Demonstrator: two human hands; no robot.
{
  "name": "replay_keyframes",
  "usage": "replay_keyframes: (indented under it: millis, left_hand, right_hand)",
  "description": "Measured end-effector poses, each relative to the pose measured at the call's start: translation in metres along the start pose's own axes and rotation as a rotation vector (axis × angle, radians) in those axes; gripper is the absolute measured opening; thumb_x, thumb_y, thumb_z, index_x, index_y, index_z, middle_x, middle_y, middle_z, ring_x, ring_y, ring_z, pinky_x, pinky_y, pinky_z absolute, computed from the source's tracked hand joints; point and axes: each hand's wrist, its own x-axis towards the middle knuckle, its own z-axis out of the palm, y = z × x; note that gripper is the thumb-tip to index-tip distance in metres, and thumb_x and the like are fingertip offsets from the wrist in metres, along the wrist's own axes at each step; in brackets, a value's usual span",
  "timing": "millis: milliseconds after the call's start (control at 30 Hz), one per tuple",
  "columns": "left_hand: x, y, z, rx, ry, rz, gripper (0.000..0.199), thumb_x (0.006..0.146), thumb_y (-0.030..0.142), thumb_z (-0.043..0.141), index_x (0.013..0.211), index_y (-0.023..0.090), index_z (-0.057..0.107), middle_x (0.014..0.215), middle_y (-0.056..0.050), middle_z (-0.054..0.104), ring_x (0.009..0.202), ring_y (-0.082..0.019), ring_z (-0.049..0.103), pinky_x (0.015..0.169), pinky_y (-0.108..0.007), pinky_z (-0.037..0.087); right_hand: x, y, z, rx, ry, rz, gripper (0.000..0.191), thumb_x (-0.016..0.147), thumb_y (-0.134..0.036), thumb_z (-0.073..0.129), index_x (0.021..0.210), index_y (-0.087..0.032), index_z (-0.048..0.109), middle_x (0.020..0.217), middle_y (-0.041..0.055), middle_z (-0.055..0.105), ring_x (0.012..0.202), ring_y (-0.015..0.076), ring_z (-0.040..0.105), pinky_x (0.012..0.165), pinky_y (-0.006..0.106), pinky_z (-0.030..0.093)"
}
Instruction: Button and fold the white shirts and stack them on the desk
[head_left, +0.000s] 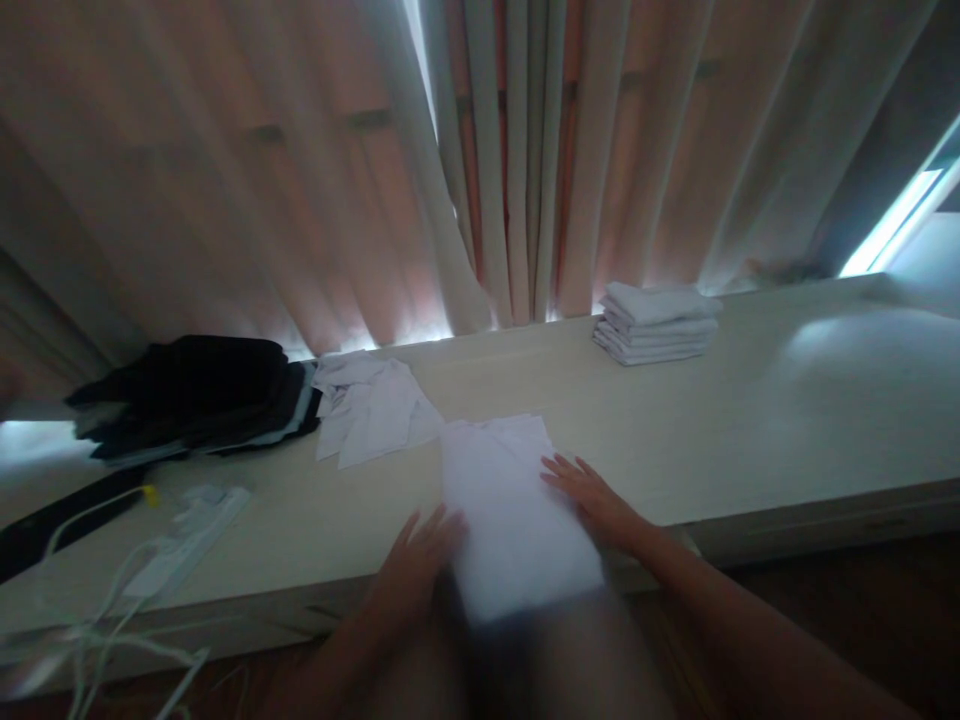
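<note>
A white cloth (510, 500) lies spread from the desk top over its front edge, its near end above my lap. At its left edge rests my left hand (427, 550), blurred, with the fingers apart. My right hand (589, 495) touches the cloth's right edge, fingers spread and nothing gripped. Just behind and to the left, a loose, crumpled white cloth (379, 405) meets the far left corner of the spread one. Toward the back right stands a stack of folded white cloths (656, 325).
A pile of dark folded clothes (202, 390) sits at the left on the pale desk (750, 420). Nearer are a white power strip (187, 540), pale cables and a long black object (75, 520). Curtains (300, 200) hang behind the desk.
</note>
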Motion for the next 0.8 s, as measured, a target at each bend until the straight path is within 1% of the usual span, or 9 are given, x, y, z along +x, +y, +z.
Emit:
replay_keyframes:
  millis: [67,133,233,300,400,533,600,700,800]
  left_hand:
    - [-0.012,0.013,0.004,-0.006,-0.037,0.005,0.087,0.082,0.005,0.042,0.156,0.038,0.009,0.162,0.001,0.024,0.150,-0.025,0.018,0.120,-0.057,0.008]
    - [-0.015,0.030,0.007,-0.007,-0.064,-0.017,0.090,0.081,0.007,0.045,0.156,0.037,0.007,0.164,-0.002,0.018,0.150,-0.029,0.016,0.118,-0.061,0.011]
    - [-0.004,0.050,0.012,0.019,-0.054,-0.101,0.089,0.081,0.003,0.043,0.155,0.039,0.008,0.164,-0.002,0.015,0.150,-0.031,0.016,0.116,-0.064,0.014]
    - [0.008,0.055,0.016,0.033,-0.023,-0.155,0.089,0.082,-0.001,0.039,0.154,0.043,0.010,0.164,-0.001,0.018,0.150,-0.030,0.019,0.115,-0.065,0.016]
    - [0.023,0.048,0.019,0.008,0.035,-0.181,0.084,0.085,-0.001,0.036,0.152,0.046,0.019,0.162,0.000,0.026,0.147,-0.029,0.026,0.115,-0.062,0.016]
    - [0.028,0.030,0.016,-0.090,0.030,-0.053,0.068,0.091,0.015,0.048,0.150,0.043,0.030,0.160,-0.002,0.031,0.146,-0.030,0.030,0.118,-0.054,0.016]
    - [0.025,0.023,0.012,-0.135,0.013,0.017,0.064,0.092,0.025,0.052,0.150,0.043,0.031,0.160,-0.002,0.031,0.146,-0.030,0.029,0.118,-0.053,0.018]
    - [0.014,0.017,-0.001,-0.201,0.011,0.086,0.057,0.094,0.037,0.051,0.148,0.044,0.035,0.159,-0.001,0.033,0.147,-0.029,0.027,0.118,-0.054,0.019]
    - [0.000,0.018,-0.019,-0.283,0.015,0.141,0.054,0.093,0.045,0.052,0.145,0.045,0.040,0.157,0.000,0.037,0.146,-0.029,0.029,0.118,-0.056,0.020]
  right_hand:
    - [-0.016,0.005,-0.005,-0.046,-0.036,-0.092,0.057,0.097,-0.017,0.040,0.151,-0.031,0.034,0.160,0.0028,0.028,0.150,0.0228,0.017,0.121,0.055,0.010]
    - [-0.026,0.005,-0.008,-0.081,-0.088,-0.158,0.067,0.093,-0.008,0.039,0.153,-0.035,0.028,0.160,0.0010,0.028,0.150,0.0230,0.017,0.121,0.056,0.010]
    - [-0.027,0.001,-0.008,-0.102,-0.117,-0.212,0.078,0.088,-0.001,0.040,0.155,-0.036,0.021,0.161,0.0009,0.025,0.150,0.0240,0.017,0.121,0.056,0.009]
    - [-0.021,-0.003,-0.010,-0.093,-0.121,-0.218,0.081,0.086,-0.002,0.044,0.155,-0.035,0.019,0.162,0.0018,0.023,0.150,0.0248,0.016,0.121,0.056,0.006]
    - [-0.010,-0.006,-0.015,-0.045,-0.159,-0.212,0.082,0.083,-0.010,0.052,0.156,-0.033,0.021,0.161,0.0038,0.025,0.150,0.0267,0.014,0.121,0.056,0.001]
    - [-0.005,-0.004,-0.019,0.038,-0.233,-0.210,0.078,0.081,-0.020,0.059,0.153,-0.033,0.031,0.160,0.0044,0.030,0.150,0.0286,0.017,0.119,0.057,-0.002]
    - [-0.007,-0.004,-0.020,0.065,-0.258,-0.196,0.076,0.080,-0.018,0.056,0.152,-0.033,0.034,0.159,0.0038,0.030,0.150,0.0284,0.018,0.119,0.058,-0.001]
    - [-0.015,-0.012,-0.024,0.124,-0.266,-0.195,0.078,0.076,-0.013,0.054,0.150,-0.033,0.038,0.157,0.0043,0.035,0.148,0.0278,0.023,0.119,0.058,0.001]
    - [-0.030,-0.026,-0.031,0.194,-0.260,-0.254,0.079,0.075,-0.017,0.056,0.150,-0.035,0.037,0.156,0.0043,0.037,0.146,0.0281,0.029,0.120,0.056,0.001]
